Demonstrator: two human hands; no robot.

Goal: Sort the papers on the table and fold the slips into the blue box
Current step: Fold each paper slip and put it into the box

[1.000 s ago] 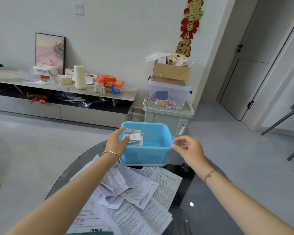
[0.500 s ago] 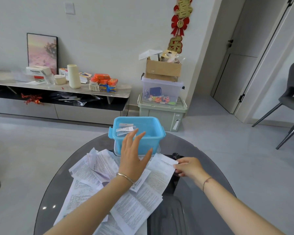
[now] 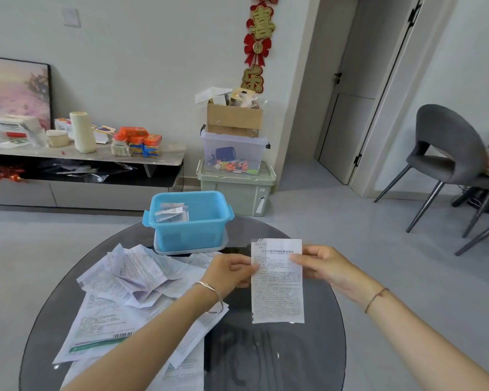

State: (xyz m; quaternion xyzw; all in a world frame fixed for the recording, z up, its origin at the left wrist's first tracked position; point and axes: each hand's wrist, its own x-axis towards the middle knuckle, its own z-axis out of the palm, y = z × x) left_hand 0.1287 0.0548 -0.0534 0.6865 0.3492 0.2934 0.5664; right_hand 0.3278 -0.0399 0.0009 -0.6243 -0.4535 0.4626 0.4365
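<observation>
A printed slip [image 3: 277,280] is pinched at opposite upper edges by fingers [image 3: 242,267] of the left hand [image 3: 229,270] and right hand [image 3: 322,266], above the desk [image 3: 316,356]; the blue box [image 3: 189,227] stands just beyond the fingers. An uneven pull could tear it or skew the fold.

Box [image 3: 192,235] stands at the far edge of the tabletop [image 3: 308,362], with slips [image 3: 171,211] lying in its left part. Pile of papers [image 3: 130,280] covers the left half of the tabletop, on the near side of the box. One sheet [image 3: 277,280] is held above the tabletop, right of the pile: left hand [image 3: 229,270] pinches its left edge, right hand [image 3: 325,266] its right edge. Beyond the table: storage bins [image 3: 235,176] stacked on the floor, carton [image 3: 233,119] on top; sideboard [image 3: 82,153] far left; chair [image 3: 446,153] far right.
</observation>
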